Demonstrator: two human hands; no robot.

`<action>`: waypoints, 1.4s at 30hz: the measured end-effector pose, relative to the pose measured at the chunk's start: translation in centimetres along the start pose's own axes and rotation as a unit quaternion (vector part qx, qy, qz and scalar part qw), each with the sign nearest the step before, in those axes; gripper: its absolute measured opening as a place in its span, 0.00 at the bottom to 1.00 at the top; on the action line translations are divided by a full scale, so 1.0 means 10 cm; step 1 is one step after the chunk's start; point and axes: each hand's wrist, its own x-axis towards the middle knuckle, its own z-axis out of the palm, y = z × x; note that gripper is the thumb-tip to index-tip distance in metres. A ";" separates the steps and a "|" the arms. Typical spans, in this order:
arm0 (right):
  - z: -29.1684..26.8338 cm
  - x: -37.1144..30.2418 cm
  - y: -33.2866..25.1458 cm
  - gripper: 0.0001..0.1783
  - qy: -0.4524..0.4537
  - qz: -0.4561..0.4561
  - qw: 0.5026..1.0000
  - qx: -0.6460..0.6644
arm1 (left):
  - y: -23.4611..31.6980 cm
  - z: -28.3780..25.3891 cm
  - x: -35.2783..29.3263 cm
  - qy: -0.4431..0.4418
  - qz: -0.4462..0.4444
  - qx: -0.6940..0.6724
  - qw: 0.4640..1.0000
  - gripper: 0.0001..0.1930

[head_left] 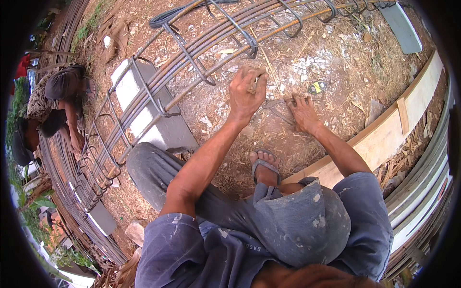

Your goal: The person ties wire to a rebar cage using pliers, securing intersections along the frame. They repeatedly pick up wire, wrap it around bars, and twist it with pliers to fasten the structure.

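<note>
My left hand (247, 91) is closed around a tan, stone-like lump (256, 83), held just above the dirt beside the rebar cage. To its right, my right hand (303, 114) grips the handles of a pair of metal pincers (275, 106), whose head points toward my left hand. My fingers partly cover the handle ends. The long rebar cage (192, 55), rusty bars with bent square stirrups, curves across the view beyond my left hand. A grey-white block (168, 122) supports it.
A yellow-and-black oval object (317, 87) lies past my right hand. A long wooden board (379, 144) runs along the right, and another block (402, 29) stands far right. Coiled wire (168, 18) lies beyond the cage. At left, co-workers (62, 96) crouch by more bars.
</note>
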 end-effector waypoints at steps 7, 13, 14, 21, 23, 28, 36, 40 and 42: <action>-0.07 0.04 -0.02 0.35 -0.133 0.027 0.989 0.059 | 0.17 0.12 0.04 -0.024 -0.373 -0.190 0.908 0.11; -0.38 -0.37 0.31 0.23 -0.139 0.253 0.744 0.603 | 0.39 0.32 0.30 0.055 -0.466 -0.626 0.623 0.22; -0.62 -0.44 0.41 0.25 -0.107 0.249 0.736 0.620 | 0.38 0.32 0.35 0.036 -0.455 -0.630 0.628 0.22; -2.52 0.09 0.63 0.35 -0.041 0.164 0.975 0.145 | 0.36 0.13 0.38 -0.047 -0.437 -0.573 0.692 0.22; -2.70 0.38 0.41 0.41 -0.078 0.107 0.990 -0.036 | 0.31 0.13 0.39 -0.042 -0.435 -0.584 0.684 0.22; -2.69 0.57 0.39 0.46 -0.004 0.000 0.976 -0.217 | 0.37 0.13 0.40 -0.054 -0.433 -0.596 0.674 0.24; -2.75 0.64 0.36 0.36 0.043 -0.115 0.918 -0.377 | 0.33 0.13 0.36 -0.033 -0.398 -0.640 0.656 0.24; -2.71 0.67 0.32 0.20 -0.196 0.071 0.976 0.062 | 0.28 0.18 0.33 -0.061 -0.398 -0.608 0.684 0.30; -2.63 0.63 0.36 0.19 -0.277 0.209 0.816 0.462 | 0.28 0.34 0.33 -0.094 -0.416 -0.585 0.689 0.33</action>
